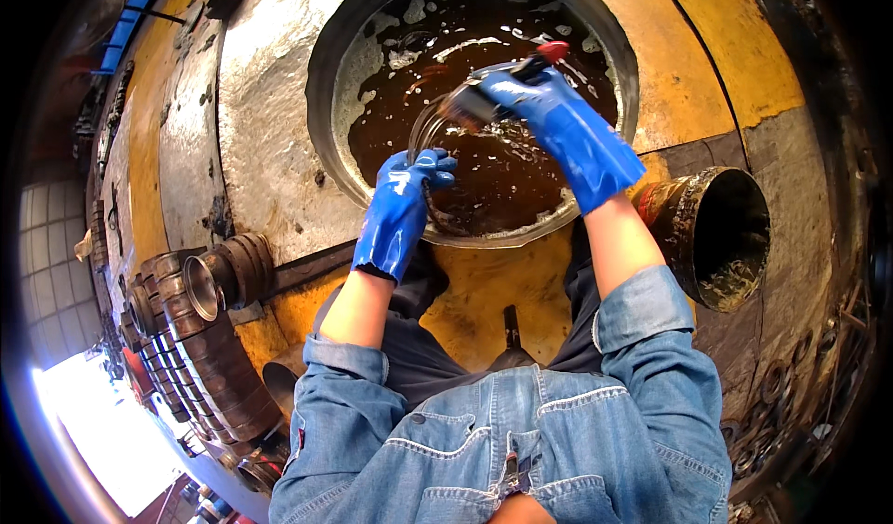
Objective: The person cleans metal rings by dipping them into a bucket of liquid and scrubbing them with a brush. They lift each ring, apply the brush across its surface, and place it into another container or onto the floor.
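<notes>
A wide round basin (327, 105) of dark brown, foamy liquid lies in front of me. Over its near left rim, my left hand (406, 189), in a blue rubber glove, is closed around a thin metal ring (423, 133) that stands tilted above the liquid. My right hand (530, 96), gloved the same way, grips a brush (474, 105) with a dark handle and a red end (553, 51). The brush head is smeared by motion and appears to meet the ring's upper part. Part of the ring is hidden behind the brush and the left glove.
On the right an open, grimy metal cylinder (716, 235) stands close to my right forearm. Several stacked metal rings (223, 273) sit at the left. Worn yellow and grey metal plates (270, 105) surround the basin. More loose rings (772, 384) lie at the lower right.
</notes>
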`<control>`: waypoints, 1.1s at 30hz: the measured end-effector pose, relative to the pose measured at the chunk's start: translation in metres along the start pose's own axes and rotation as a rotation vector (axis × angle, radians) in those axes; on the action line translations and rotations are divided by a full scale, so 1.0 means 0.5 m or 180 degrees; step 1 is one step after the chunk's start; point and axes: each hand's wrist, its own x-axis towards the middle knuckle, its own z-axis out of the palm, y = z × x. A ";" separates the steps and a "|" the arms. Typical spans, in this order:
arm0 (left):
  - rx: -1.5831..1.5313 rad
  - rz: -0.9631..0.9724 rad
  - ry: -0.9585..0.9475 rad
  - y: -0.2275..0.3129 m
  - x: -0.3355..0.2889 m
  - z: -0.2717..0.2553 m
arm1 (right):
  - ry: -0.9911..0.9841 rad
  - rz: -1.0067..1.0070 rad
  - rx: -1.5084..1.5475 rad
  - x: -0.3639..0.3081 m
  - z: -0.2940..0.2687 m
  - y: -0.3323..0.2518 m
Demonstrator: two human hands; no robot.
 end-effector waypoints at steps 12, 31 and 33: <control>-0.0208 0.0137 0.0050 -0.001 0.003 -0.004 | 0.0692 0.0335 -0.0451 0.082 0.041 0.088; 0.0148 -0.0033 -0.0057 0.030 -0.003 0.011 | 0.1210 0.1446 -0.1981 0.065 -0.022 0.150; 0.0176 -0.0193 -0.0197 0.046 -0.004 0.016 | 0.0875 0.1794 -0.2589 0.049 -0.019 0.113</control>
